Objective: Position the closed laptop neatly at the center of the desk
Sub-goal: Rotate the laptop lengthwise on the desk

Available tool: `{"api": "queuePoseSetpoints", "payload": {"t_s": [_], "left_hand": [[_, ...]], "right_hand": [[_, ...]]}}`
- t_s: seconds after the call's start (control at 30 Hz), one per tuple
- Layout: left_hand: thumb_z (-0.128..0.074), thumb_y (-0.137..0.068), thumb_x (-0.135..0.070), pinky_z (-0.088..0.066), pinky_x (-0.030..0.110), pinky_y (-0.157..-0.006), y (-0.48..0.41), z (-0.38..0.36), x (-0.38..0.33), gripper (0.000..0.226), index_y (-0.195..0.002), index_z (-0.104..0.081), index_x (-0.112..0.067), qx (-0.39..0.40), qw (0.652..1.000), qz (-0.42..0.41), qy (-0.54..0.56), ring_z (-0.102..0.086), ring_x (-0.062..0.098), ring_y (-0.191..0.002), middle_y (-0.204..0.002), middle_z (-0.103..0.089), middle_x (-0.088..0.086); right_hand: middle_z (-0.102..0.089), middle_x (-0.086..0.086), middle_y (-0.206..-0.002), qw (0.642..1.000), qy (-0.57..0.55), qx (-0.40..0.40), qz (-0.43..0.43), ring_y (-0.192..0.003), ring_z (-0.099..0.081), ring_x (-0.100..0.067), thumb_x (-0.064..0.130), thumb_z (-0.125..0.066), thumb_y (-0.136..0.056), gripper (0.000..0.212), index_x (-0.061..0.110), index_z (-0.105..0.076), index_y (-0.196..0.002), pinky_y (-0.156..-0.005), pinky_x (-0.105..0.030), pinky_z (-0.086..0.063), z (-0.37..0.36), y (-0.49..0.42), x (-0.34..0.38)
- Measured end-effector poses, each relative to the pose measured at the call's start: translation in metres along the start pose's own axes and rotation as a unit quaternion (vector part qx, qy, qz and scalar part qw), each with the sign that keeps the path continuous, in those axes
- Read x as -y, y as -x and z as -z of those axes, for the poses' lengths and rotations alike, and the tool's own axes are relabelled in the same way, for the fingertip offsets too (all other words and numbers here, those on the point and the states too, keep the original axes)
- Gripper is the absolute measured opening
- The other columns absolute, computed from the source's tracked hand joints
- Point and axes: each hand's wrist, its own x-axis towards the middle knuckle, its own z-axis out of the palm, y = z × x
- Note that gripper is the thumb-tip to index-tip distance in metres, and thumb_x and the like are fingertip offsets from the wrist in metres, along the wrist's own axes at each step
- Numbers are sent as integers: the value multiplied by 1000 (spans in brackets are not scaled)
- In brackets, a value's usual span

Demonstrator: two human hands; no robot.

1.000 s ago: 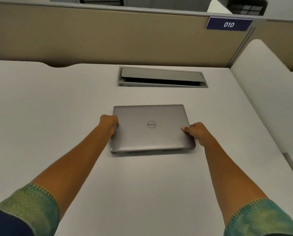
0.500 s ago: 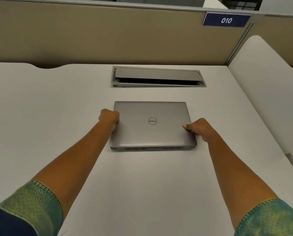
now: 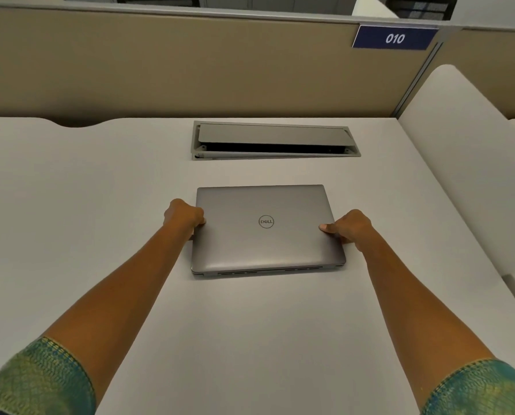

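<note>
Closed grey Dell laptop (image 3: pixel 266 229) lies flat at centre frame on the white desk (image 3: pixel 85 205), hinge/vent edge toward the viewer, sitting slightly skewed to the desk lines. It is near the open cable hatch (image 3: pixel 275 140) above it, with a strip of bare desk between.

Left hand (image 3: pixel 184 215) clasps the laptop's left edge, fingers curled round and under; right hand (image 3: pixel 350 227) clasps the right edge, thumb on the lid, fingers tucked beneath.

Handling, judged: a rigid slab, moderately heavy, with a smooth metal lid likely slick under the thumbs. A two-sided edge grip at mid-length suits it; it should slide or lift without flexing. The lid is best not pressed at its centre, and the hatch's raised flap is worth keeping clear of.

Surface: matte white laminate, bare apart from the laptop. Room: tan partition (image 3: pixel 160 64) across the top of the frame, blue "010" plate (image 3: pixel 395 38) upper right, white divider (image 3: pixel 465 163) at right.
</note>
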Motion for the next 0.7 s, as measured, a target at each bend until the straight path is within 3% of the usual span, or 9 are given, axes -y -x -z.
{"api": "queuePoseSetpoints", "payload": {"t_s": [0.13,0.2,0.27,0.3,0.37,0.43,0.53,0.7], "left_hand": [[-73,-77,-4,-58,50,-83,1,0,-4,24,-96,-60,4,19,999,-8,-30,-65,37,-93,-102,-65,24],[-70,-80,-11,-57,42,-81,6,0,-11,26,-97,-58,3,-3,994,-50,-98,-62,35,-87,-103,-63,23],[-65,-83,-15,-52,40,-81,8,0,-21,32,-109,-56,1,-65,967,-145,-199,-60,36,-95,-115,-58,21],[-62,-84,-14,-49,42,-86,8,-2,-25,38,-119,-53,0,-78,950,-199,-230,-58,38,-105,-122,-55,21],[-58,-88,-14,-44,46,-99,5,-8,-34,50,-135,-45,-3,-51,922,-284,-258,-51,39,-121,-135,-50,19],[-55,-92,-18,-38,48,-106,2,-16,-44,55,-142,-38,-5,-14,892,-336,-301,-44,39,-128,-143,-45,19],[-51,-95,-26,-33,50,-110,-1,-29,-55,54,-144,-37,-8,52,863,-354,-357,-40,38,-133,-149,-40,17],[-50,-96,-35,-40,47,-104,-6,-51,-63,47,-133,-47,-6,109,835,-361,-400,-50,36,-123,-138,-51,17]], "right_hand": [[-69,-21,-90,999,14,-27,-10,-93,-66,-36,38,-79,-71,45,-2,-61,-84,-88,-38,-54,-3,10,0],[-64,-15,-88,995,9,-102,14,-95,-62,-34,37,-75,-75,36,4,-61,-82,-80,-35,-49,-9,23,-1],[-65,-12,-96,977,-83,-189,51,-96,-62,-32,33,-70,-80,28,7,-65,-88,-77,-33,-49,-21,44,-2],[-67,-10,-88,970,-161,-178,49,-85,-64,-29,32,-69,-81,24,9,-65,-81,-69,-31,-48,-28,54,-3],[-64,-7,-65,948,-315,-45,-8,-55,-61,-20,31,-69,-83,26,9,-62,-70,-49,-25,-46,-46,77,-3],[-62,-10,-62,902,-415,86,-82,-47,-62,-18,26,-66,-87,26,5,-61,-72,-43,-26,-50,-62,97,-5],[-65,-16,-74,844,-499,134,-142,-65,-71,-27,23,-64,-89,26,-3,-60,-81,-60,-34,-61,-80,113,-14],[-66,-27,-92,796,-561,127,-190,-87,-69,-38,17,-65,-88,31,-11,-56,-98,-83,-43,-56,-91,119,-19]]}}
